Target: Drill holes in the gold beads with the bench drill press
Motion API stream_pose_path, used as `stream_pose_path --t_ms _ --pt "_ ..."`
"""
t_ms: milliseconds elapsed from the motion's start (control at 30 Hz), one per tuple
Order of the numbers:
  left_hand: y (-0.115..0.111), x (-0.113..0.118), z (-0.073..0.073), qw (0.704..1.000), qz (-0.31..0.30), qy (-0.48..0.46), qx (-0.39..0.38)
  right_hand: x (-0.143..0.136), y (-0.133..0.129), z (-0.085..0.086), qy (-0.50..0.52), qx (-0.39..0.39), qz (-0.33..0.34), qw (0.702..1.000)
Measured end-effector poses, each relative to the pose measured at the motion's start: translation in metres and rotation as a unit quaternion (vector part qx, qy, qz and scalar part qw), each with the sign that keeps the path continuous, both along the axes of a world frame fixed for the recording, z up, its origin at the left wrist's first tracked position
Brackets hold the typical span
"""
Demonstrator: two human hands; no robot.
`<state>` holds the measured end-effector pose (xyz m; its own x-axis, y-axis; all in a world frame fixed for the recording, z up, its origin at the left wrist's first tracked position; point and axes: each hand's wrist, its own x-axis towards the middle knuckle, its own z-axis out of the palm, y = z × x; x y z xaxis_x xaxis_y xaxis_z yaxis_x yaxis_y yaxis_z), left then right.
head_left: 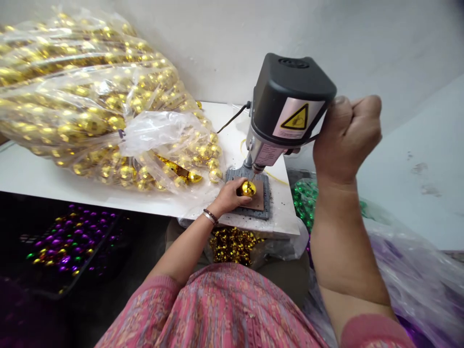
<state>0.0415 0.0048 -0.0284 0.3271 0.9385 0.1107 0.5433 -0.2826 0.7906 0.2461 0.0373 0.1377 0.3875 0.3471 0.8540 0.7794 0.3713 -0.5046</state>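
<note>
My left hand pinches a shiny gold ball between thumb and fingers. The ball rests on a brown board lying on the grey base of a small bench drill press. Directly above the ball is the drill's chuck with a thin bit; I cannot tell whether the bit has entered it. My right hand is closed in a fist at the right side of the black motor housing, around the drill press lever, whose grip my fingers hide.
A big clear plastic bag of gold balls fills the left of the white table. Gold balls lie in plastic on my lap. Below left stands a crate of coloured balls; green balls and purple bags are at right.
</note>
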Motion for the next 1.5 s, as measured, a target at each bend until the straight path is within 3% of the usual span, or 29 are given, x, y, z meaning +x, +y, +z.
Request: stream_pose_path --t_ms 133,200,267,400,467,567,667,833,900,1000,1100,1200,1367,1433,1500 --pt "-0.027 -0.031 0.003 0.994 -0.094 -0.036 0.039 0.003 0.018 0.007 0.042 -0.035 0.01 0.998" --pt "-0.04 -0.05 0.002 0.992 -0.097 -0.061 0.05 0.002 0.018 0.004 0.057 -0.026 0.017 0.998" --pt "-0.044 -0.065 -0.001 0.995 -0.02 -0.08 0.049 0.0 0.015 0.002 0.064 -0.015 0.027 0.997" --pt "-0.023 -0.081 -0.012 0.971 0.236 -0.012 0.036 -0.001 0.01 0.003 0.06 -0.001 0.057 0.997" --pt "-0.005 -0.081 -0.014 0.959 0.28 0.048 0.001 -0.001 0.008 0.003 0.054 0.007 0.064 0.996" --pt "0.016 -0.071 -0.012 0.96 0.265 0.085 -0.032 -0.002 0.006 0.002 0.045 0.016 0.07 0.996" --pt "0.026 -0.06 -0.006 0.964 0.24 0.112 0.003 -0.003 0.005 0.001 0.038 0.031 0.067 0.997" --pt "0.02 -0.058 0.004 0.967 0.216 0.135 -0.012 -0.006 0.001 0.001 0.028 0.033 0.071 0.997" --pt "0.007 -0.067 0.006 0.975 0.2 0.086 -0.037 -0.006 0.0 0.001 0.03 0.03 0.069 0.997" --pt "-0.021 -0.083 0.008 0.976 0.148 -0.112 -0.11 -0.007 0.001 0.002 0.026 0.034 0.071 0.997" --pt "-0.044 -0.088 0.009 0.922 0.092 -0.314 -0.206 -0.006 0.004 0.001 0.026 0.058 0.073 0.995" --pt "-0.05 -0.077 0.009 0.853 0.043 -0.44 -0.277 -0.005 0.007 0.001 0.028 0.05 0.075 0.996" --pt "-0.04 -0.046 0.008 0.75 0.005 -0.545 -0.375 -0.002 0.009 0.004 0.037 -0.013 0.092 0.995" --pt "-0.036 -0.038 0.009 0.741 0.015 -0.551 -0.384 -0.003 0.007 0.008 0.031 -0.036 0.1 0.994" --pt "-0.031 -0.033 0.01 0.76 0.036 -0.54 -0.36 -0.004 0.004 0.012 0.028 -0.053 0.105 0.993"
